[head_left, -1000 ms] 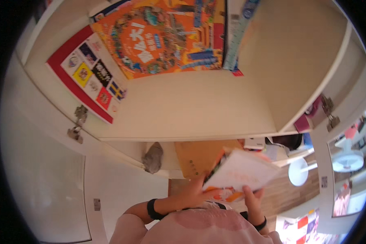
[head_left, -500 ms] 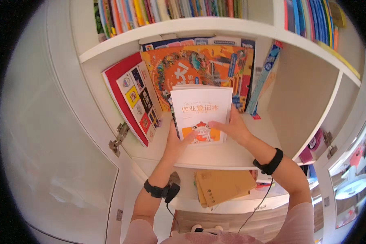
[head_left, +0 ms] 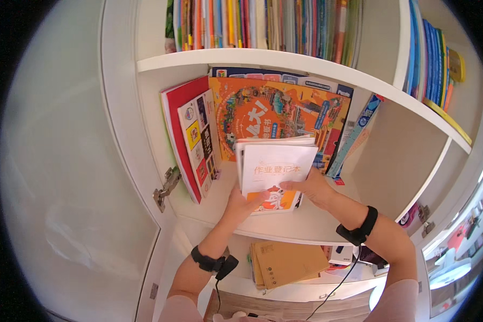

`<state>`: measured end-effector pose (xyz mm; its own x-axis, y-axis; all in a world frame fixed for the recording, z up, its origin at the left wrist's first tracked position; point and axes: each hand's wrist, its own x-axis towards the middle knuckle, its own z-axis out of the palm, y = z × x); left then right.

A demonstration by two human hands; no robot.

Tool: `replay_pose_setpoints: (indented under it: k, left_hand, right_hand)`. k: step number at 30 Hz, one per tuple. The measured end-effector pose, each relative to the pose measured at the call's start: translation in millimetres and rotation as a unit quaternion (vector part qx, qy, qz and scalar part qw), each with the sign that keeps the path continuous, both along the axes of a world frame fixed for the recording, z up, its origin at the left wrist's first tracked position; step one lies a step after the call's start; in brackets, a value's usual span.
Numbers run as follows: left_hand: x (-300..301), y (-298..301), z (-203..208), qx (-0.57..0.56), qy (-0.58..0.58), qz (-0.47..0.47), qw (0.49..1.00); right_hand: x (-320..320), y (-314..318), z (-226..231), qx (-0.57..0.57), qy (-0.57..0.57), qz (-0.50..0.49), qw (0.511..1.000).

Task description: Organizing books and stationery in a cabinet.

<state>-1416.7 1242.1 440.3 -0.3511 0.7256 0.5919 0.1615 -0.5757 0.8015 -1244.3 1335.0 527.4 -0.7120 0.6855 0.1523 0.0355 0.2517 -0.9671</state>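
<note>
A small stack of notebooks [head_left: 279, 161] is held upright between my two hands, above the middle cabinet shelf. The front one has a white cover with an orange picture at its bottom. My left hand [head_left: 245, 204] grips the stack's lower left side, thumb across the front. My right hand [head_left: 311, 188] grips the right side, its thumb also on the cover. Both hands are closed on the stack; the fingers behind it are hidden. Behind the notebooks a large orange picture-book box [head_left: 284, 110] leans against the back wall. To the left lean a red folder [head_left: 180, 123] and a sticker-patterned book [head_left: 199, 137].
Tall rows of books [head_left: 273, 29] fill the upper shelf [head_left: 284, 58]. A long thin blue box [head_left: 357, 134] leans at the right. Brown kraft notebooks [head_left: 290, 263] lie on the shelf below. An open cabinet door [head_left: 80, 177] stands left, its hinge [head_left: 166, 189] jutting out.
The view has shifted, so the shelves appear lower and farther right. The notebooks in my hands have tilted, and their edges are fanned apart a little more at the top.
</note>
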Motion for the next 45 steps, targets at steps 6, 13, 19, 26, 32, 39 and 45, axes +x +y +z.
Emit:
replay_pose_setpoints:
  k: [6, 13, 19, 26, 32, 39, 45]
  left_hand:
    - [-9, -4, -2, -0.127, -0.011, -0.082, 0.989]
    - [-12, -21, 18, -0.044, 0.104, 0.299, 0.947]
    - [-31, -21, 32, -0.12, 0.234, 0.302, 0.916]
    - [-24, -64, -10, -0.007, 0.272, 0.395, 0.877]
    - [-32, -72, -29, -0.018, 0.24, 0.381, 0.893]
    - [-35, -61, -28, -0.007, 0.222, 0.365, 0.904]
    - [-36, -67, -28, -0.013, 0.218, 0.362, 0.906]
  right_hand:
    - [-6, 32, -9, 0.007, 0.034, 0.05, 0.998]
    - [-67, -28, 15, 0.427, 0.045, -0.017, 0.903]
    - [-149, -10, -6, 0.214, -0.122, -0.065, 0.967]
    - [-192, 2, -9, 0.349, -0.135, -0.119, 0.92]
    - [-228, -17, -8, 0.225, -0.193, 0.08, 0.952]
    - [-235, 1, -11, 0.158, -0.173, 0.115, 0.965]
    - [-229, 7, -11, 0.139, -0.107, 0.126, 0.976]
